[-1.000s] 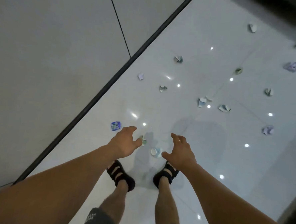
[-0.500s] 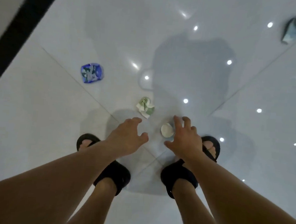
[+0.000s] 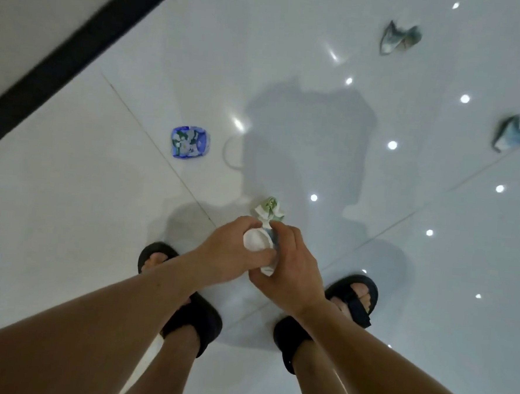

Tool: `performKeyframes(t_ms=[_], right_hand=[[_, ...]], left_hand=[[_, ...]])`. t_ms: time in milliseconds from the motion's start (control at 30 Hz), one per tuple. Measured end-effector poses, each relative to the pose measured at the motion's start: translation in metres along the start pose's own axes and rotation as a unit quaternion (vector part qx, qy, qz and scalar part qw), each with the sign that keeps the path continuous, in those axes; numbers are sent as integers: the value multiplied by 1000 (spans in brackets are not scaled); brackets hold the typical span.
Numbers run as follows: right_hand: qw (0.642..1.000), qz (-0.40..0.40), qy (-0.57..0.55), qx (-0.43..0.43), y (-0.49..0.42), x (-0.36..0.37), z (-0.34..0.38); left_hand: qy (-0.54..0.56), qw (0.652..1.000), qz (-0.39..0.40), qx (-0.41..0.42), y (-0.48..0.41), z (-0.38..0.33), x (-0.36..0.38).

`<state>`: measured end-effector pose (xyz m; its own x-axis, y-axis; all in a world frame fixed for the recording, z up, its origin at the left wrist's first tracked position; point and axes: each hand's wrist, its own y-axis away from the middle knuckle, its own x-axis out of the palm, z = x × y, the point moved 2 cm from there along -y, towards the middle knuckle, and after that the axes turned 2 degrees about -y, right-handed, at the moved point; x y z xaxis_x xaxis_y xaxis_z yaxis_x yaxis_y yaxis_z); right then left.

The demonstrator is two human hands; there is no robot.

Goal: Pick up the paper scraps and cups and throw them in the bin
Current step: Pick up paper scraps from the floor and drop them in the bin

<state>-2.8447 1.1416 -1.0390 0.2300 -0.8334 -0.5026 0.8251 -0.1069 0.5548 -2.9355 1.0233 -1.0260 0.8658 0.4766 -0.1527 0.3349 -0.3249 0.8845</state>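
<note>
Holding a small white paper cup [image 3: 256, 242] in the middle, your left grip [image 3: 231, 253] and right grip [image 3: 291, 268] both curl round it, above your black sandals [image 3: 193, 317]. A crumpled green and white paper scrap [image 3: 268, 209] lies on the shiny white tile floor [image 3: 69, 215] just past the cup at 12 o'clock. A squashed blue paper cup [image 3: 190, 142] lies at 10 o'clock, well apart. One crushed pale cup [image 3: 399, 38] lies far off at 1 o'clock, another crushed cup [image 3: 517, 133] at 2 o'clock.
</note>
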Motion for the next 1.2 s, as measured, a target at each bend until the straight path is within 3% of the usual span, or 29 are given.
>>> performKeyframes(t_ms=[133, 267, 433, 600, 733, 967, 1200], right_hand=[[999, -12, 22, -43, -19, -12, 19], [993, -9, 85, -83, -45, -1, 9], [965, -11, 260, 21, -85, 20, -24], [975, -14, 192, 112, -89, 57, -32], [981, -23, 144, 130, -70, 49, -16], [989, -63, 118, 69, -45, -47, 106], [982, -73, 174, -21, 14, -156, 298]], left_hand=[[9, 999, -39, 17, 3, -1, -23], [6, 992, -123, -24, -6, 28, -38], [-38, 982, -167, -79, -14, 83, -50], [-29, 981, -163, -97, -3, 120, -53], [-21, 983, -162, -81, 17, 114, -65], [-26, 982, -185, -21, 96, 25, -123], [-14, 966, -254, 54, 258, -72, -212]])
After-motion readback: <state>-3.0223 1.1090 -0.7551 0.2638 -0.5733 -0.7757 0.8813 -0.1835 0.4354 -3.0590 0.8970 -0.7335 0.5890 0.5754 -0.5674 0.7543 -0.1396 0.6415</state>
